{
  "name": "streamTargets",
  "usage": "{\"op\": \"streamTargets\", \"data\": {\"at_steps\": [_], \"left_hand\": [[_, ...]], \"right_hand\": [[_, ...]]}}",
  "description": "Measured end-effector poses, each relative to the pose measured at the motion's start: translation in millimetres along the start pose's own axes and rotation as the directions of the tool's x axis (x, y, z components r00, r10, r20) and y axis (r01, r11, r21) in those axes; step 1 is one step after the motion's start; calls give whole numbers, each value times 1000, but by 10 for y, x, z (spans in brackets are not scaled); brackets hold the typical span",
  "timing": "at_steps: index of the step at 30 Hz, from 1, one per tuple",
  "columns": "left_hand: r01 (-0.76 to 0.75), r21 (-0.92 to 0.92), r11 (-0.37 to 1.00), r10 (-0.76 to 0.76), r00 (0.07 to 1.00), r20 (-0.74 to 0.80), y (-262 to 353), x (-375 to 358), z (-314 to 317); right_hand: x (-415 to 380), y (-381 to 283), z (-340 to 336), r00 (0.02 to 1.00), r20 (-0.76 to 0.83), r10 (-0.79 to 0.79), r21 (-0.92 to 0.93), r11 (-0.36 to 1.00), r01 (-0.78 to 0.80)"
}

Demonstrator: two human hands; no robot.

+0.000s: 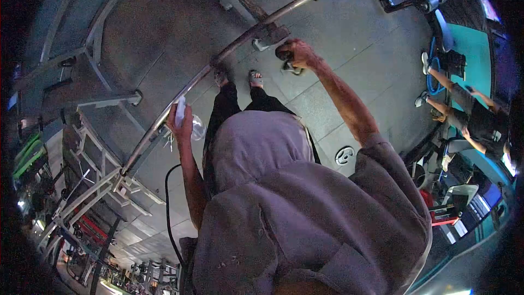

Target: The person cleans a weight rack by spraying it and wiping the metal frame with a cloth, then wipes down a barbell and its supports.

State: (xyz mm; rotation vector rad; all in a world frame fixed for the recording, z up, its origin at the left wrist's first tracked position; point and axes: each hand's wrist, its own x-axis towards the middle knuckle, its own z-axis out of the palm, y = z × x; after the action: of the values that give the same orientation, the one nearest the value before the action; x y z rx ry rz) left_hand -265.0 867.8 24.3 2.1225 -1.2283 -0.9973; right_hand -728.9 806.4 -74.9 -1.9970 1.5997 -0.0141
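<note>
A long metal bar [245, 34] runs diagonally in front of me, from the lower left to the upper right. My left hand [180, 123] is closed around a white object [180, 105] beside the bar, with a clear round container [197, 128] hanging or held just to its right. My right hand [299, 54], fingers closed, grips a dark cloth-like item [284, 52] below the bar's right half. What exactly this item is cannot be made out.
A metal rack [103, 150] stands at the left under the bar. A round weight plate [344, 155] lies on the floor at right. Another person [474, 114] is at the far right, near a bench frame [426, 0] and blue hose.
</note>
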Motion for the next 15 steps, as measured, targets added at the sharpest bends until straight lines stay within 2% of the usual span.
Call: {"op": "streamTargets", "data": {"at_steps": [1,2,3,4,5,6,7,8,9,10,11,13,14,15], "left_hand": [[-9,39,999,10,999,-38,44,-30,33],[-36,46,998,38,999,-34,55,-58,40],[-64,53,997,65,997,-31,63,-85,46],[-119,27,992,119,993,17,68,-61,72],[-179,1,984,178,981,70,90,-53,61],[-291,115,950,289,957,27,330,-160,84],[-362,114,925,360,932,38,299,-145,131],[-434,110,894,432,901,47,229,-81,222],[-502,102,859,499,865,53,339,-69,289],[-356,70,932,340,924,174,440,-80,341],[-387,67,920,360,899,250,620,-90,433],[-437,51,898,387,841,378,895,-43,676],[-520,1,854,487,801,348,959,2,829],[-597,-41,801,576,751,323,1007,32,971]], "right_hand": [[19,124,38,998,-29,49,-22,999,-50],[-37,98,-102,975,-221,-26,-46,999,17],[-82,16,-275,910,-401,-106,-81,994,80],[-138,-293,-411,867,-485,115,124,990,-62],[-159,-461,-309,876,-468,119,139,988,-61],[-170,-589,-204,881,-456,128,155,986,-63],[-174,-671,-129,884,-448,135,170,983,-65],[-124,-615,84,949,-298,107,141,988,-67],[-187,-645,111,971,-231,59,172,985,-19],[-307,-685,159,987,-162,8,204,979,25],[-427,-706,206,995,-94,-43,240,969,65],[-692,-516,490,975,-199,99,247,968,-48],[-854,-391,700,958,-241,158,257,962,-94],[-1052,-306,912,931,-227,286,368,910,-190]]}}
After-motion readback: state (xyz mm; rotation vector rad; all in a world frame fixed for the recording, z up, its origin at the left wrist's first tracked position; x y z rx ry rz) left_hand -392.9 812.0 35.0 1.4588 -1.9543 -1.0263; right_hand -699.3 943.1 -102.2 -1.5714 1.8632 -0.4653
